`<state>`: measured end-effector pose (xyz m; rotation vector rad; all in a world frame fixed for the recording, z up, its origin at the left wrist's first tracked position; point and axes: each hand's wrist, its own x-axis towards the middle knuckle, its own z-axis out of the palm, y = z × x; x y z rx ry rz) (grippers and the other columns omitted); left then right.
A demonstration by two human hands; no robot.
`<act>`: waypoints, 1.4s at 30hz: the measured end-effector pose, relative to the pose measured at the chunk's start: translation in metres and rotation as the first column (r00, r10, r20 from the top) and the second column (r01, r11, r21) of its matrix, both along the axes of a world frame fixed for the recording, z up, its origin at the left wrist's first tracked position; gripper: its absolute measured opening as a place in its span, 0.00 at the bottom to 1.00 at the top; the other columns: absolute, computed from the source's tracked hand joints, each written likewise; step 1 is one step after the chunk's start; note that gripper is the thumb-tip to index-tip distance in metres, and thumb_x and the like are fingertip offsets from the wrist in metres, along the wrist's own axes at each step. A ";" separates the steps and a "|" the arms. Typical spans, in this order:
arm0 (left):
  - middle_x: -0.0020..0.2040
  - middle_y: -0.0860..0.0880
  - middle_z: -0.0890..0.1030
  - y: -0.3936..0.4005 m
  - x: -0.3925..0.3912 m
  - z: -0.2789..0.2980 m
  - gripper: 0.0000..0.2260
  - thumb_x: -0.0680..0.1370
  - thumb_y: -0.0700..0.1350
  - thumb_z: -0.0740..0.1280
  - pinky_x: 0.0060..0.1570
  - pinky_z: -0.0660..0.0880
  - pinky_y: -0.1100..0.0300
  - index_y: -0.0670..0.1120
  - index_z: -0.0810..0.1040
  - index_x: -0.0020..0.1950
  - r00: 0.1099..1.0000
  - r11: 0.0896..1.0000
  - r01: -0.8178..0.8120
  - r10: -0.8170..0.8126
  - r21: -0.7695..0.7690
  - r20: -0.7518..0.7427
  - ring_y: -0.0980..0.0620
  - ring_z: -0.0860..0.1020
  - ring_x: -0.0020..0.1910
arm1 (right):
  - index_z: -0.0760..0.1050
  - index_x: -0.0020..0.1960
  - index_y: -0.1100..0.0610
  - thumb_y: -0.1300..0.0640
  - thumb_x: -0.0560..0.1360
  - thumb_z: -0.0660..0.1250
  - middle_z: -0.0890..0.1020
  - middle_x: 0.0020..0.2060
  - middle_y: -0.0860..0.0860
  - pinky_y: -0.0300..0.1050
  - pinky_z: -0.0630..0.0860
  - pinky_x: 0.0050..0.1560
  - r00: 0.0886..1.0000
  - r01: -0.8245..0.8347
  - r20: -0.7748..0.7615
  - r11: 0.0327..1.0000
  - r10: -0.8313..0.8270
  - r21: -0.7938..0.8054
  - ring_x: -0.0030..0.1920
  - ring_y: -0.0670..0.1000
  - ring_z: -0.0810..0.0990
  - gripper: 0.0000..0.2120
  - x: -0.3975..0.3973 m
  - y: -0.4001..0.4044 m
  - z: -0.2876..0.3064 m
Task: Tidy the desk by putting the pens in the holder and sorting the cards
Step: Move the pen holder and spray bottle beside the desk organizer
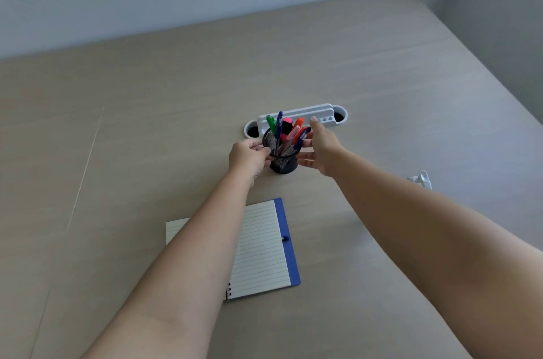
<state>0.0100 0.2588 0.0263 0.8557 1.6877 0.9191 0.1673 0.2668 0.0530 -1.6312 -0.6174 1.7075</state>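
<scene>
- The left hand [249,156] has its fingers curled onto the rim of the black mesh holder [282,156], gripping it at its 9 o'clock side.
- The right hand [318,150] is spread open, fingers loose at the holder's 3 o'clock; whether it touches is unclear.
- Pens [291,135] stand in the holder.
- At 12 o'clock a white tray [320,115]; at 6 o'clock an open notebook [261,250].
- The beige desk [147,123] lies bare to 9 o'clock; walls close 12 and 3.

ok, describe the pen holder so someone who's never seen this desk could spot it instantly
On the beige desk, find the white oval cable grommet near the back centre. Directly in front of it stands the black mesh pen holder, a round cup between the left hand and right hand. It is the only dark, upright item, bristling with coloured pens, unlike the flat lined notebook nearer the camera.
</scene>
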 end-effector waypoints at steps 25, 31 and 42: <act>0.42 0.45 0.80 -0.021 0.017 -0.020 0.07 0.79 0.43 0.65 0.39 0.81 0.56 0.42 0.78 0.53 0.992 0.991 -0.062 0.074 -0.120 0.101 0.48 0.82 0.37 | 0.78 0.61 0.56 0.50 0.79 0.56 0.77 0.46 0.50 0.47 0.74 0.45 0.998 0.035 0.046 0.998 -0.037 0.045 0.44 0.51 0.76 0.18 0.021 -0.030 -0.035; 0.41 0.49 0.80 -0.088 0.074 -0.041 0.12 0.76 0.41 0.67 0.39 0.77 0.60 0.43 0.78 0.59 0.973 0.949 0.226 -0.209 -0.221 0.095 0.52 0.79 0.38 | 0.79 0.55 0.60 0.66 0.76 0.59 0.75 0.34 0.52 0.39 0.66 0.31 0.984 0.005 0.178 0.999 0.005 -0.052 0.31 0.49 0.70 0.14 0.078 -0.142 -0.080; 0.56 0.52 0.79 -0.087 0.175 0.022 0.20 0.72 0.47 0.74 0.57 0.72 0.60 0.53 0.76 0.63 0.685 0.710 0.704 -0.676 0.008 -0.270 0.52 0.76 0.54 | 0.75 0.61 0.51 0.60 0.73 0.65 0.80 0.47 0.51 0.44 0.75 0.39 0.858 0.095 0.501 0.993 -0.118 0.071 0.42 0.51 0.79 0.17 0.181 -0.164 -0.064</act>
